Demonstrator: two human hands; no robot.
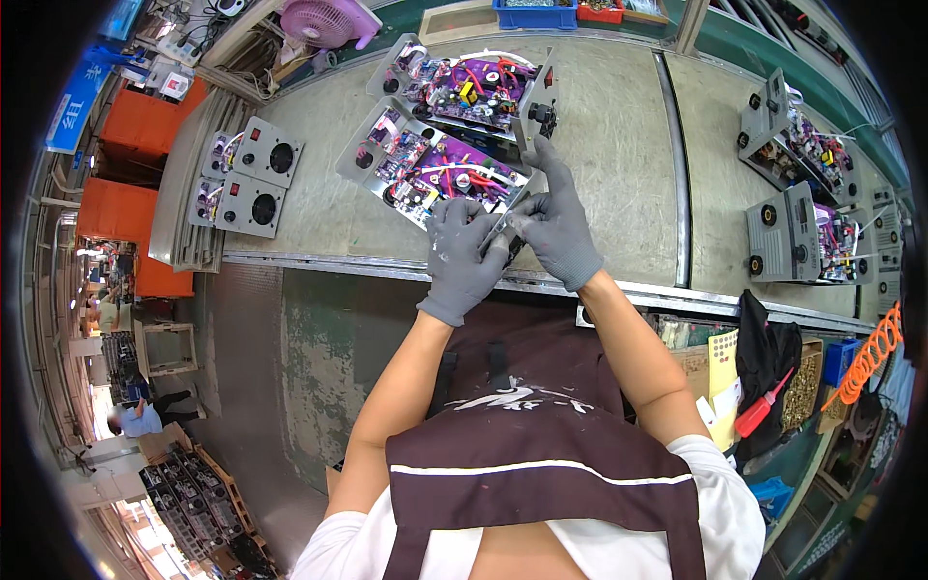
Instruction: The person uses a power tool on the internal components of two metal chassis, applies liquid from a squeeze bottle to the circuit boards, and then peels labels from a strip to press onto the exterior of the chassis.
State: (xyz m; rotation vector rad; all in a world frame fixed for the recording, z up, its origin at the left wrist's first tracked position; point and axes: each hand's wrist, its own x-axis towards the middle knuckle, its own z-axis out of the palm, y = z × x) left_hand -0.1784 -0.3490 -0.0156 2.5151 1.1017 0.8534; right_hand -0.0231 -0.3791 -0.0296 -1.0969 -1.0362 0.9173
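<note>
Two open metal units stand side by side on the bench ahead of me, with purple circuit boards, red and white wires and grey end panels. At the near unit [454, 174], my gloved left hand [462, 253] has its fingers curled round the front end panel [500, 230], thumb pointing right. My gloved right hand [563, 220] grips the same panel from the right, its thumb by the left fingertips and its index finger stretched up the panel. Dark round parts on the panel's outer face are mostly covered by my hands. Just beyond lies the far unit [474, 92].
Two finished-looking grey units [256, 179] stand at the left of the bench [619, 145]. More open units [807, 232] sit at the right, past a metal seam. A pink fan [324, 21] and blue bin [536, 14] are behind. An orange coiled hose [870, 348] hangs at right.
</note>
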